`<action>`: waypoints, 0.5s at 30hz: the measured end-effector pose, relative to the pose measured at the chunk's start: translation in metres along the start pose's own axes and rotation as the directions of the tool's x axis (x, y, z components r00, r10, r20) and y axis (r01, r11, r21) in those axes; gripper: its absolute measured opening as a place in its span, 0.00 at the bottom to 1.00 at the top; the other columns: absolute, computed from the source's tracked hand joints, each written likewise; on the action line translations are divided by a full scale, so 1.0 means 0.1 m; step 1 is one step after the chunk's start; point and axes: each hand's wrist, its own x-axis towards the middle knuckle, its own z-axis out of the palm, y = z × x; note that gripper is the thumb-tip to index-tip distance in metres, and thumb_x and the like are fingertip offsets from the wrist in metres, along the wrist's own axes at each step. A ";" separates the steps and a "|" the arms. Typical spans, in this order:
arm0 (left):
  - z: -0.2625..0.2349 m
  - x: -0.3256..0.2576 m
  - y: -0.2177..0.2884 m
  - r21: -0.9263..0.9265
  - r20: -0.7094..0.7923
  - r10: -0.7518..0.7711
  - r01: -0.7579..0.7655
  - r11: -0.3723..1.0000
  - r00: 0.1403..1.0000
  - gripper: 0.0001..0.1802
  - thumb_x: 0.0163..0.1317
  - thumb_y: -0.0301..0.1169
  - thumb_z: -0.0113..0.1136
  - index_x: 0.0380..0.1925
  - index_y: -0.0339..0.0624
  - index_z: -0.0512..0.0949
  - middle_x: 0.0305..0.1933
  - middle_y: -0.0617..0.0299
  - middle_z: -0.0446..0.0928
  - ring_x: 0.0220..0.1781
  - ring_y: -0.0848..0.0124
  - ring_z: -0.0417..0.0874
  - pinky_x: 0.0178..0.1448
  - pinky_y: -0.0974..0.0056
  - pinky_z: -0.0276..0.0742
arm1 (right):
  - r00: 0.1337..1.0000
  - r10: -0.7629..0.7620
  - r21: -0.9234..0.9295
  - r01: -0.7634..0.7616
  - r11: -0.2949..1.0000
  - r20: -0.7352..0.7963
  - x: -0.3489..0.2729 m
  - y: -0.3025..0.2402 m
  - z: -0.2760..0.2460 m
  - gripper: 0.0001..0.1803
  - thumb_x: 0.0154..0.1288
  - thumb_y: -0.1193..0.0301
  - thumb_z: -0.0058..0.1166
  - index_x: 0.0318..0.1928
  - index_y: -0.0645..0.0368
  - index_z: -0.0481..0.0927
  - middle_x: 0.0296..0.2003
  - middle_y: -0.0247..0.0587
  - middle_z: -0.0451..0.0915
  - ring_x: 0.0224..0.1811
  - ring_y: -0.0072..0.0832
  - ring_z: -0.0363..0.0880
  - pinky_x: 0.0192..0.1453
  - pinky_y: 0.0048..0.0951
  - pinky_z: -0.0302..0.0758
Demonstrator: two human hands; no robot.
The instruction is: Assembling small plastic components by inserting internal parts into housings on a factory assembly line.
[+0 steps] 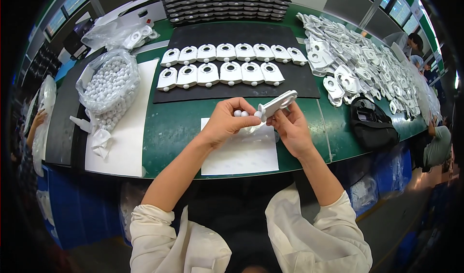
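My left hand (225, 122) is closed around a few small white balls (240, 113), and its fingertips press one ball against the end of a white plastic housing (279, 105). My right hand (293, 130) grips that housing, tilted, with its round hole toward the upper right. Beneath both hands lies a white sheet of paper (241, 154) on the green table (169, 142). Beyond them, two rows of similar white housings (231, 72) sit on a black foam board (299, 82), each of the near ones with a ball at its near end.
At left, a clear plastic bag (113, 82) full of white balls stands beside a small white bottle (81, 123). A large heap of white housings (357, 60) covers the right side, near a black pouch (372, 123). Stacked loaded trays (227, 2) rise at the back. Other people work at both sides.
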 end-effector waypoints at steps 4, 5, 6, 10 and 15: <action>0.02 0.01 -0.04 0.192 0.005 0.211 -0.208 0.959 0.977 0.13 0.42 0.22 0.69 0.21 0.43 0.71 0.23 0.71 0.71 0.23 0.85 0.67 0.24 0.77 0.59 | 0.993 0.005 0.009 -0.006 1.000 0.116 -0.02 -0.02 0.00 0.17 0.67 0.72 0.47 0.54 0.58 0.64 0.38 0.34 0.75 0.36 0.20 0.72 0.40 0.23 0.70; 0.00 0.01 -0.06 0.244 0.017 0.276 -0.272 0.931 0.961 0.14 0.41 0.21 0.69 0.20 0.43 0.70 0.22 0.71 0.70 0.23 0.84 0.67 0.24 0.77 0.60 | 0.993 0.003 0.008 -0.004 1.000 0.114 -0.01 -0.05 0.03 0.17 0.67 0.72 0.47 0.54 0.58 0.64 0.38 0.34 0.75 0.36 0.20 0.72 0.40 0.23 0.70; -0.01 0.02 -0.09 0.243 0.020 0.277 -0.274 0.930 0.961 0.14 0.41 0.21 0.69 0.20 0.43 0.70 0.22 0.71 0.70 0.23 0.84 0.67 0.24 0.77 0.60 | 0.992 -0.037 -0.068 0.045 0.997 0.118 0.01 -0.08 0.05 0.16 0.66 0.73 0.47 0.54 0.58 0.64 0.37 0.34 0.75 0.35 0.20 0.73 0.40 0.23 0.70; -0.04 0.08 -0.15 0.165 -0.058 0.309 -0.296 0.941 0.949 0.13 0.42 0.23 0.67 0.19 0.44 0.69 0.21 0.70 0.70 0.22 0.84 0.66 0.23 0.77 0.59 | 0.978 -0.161 -0.313 0.195 0.929 0.134 0.13 -0.31 0.11 0.16 0.64 0.75 0.49 0.52 0.61 0.67 0.35 0.36 0.76 0.32 0.19 0.73 0.38 0.21 0.70; -0.16 0.07 -0.09 -0.256 0.001 -0.017 0.017 0.966 1.000 0.14 0.58 0.40 0.60 0.24 0.46 0.68 0.25 0.71 0.68 0.21 0.85 0.61 0.19 0.79 0.47 | 0.964 -0.264 -0.440 0.229 0.868 -0.018 0.55 -0.64 -0.19 0.20 0.62 0.74 0.51 0.53 0.66 0.66 0.32 0.34 0.78 0.31 0.15 0.72 0.37 0.17 0.68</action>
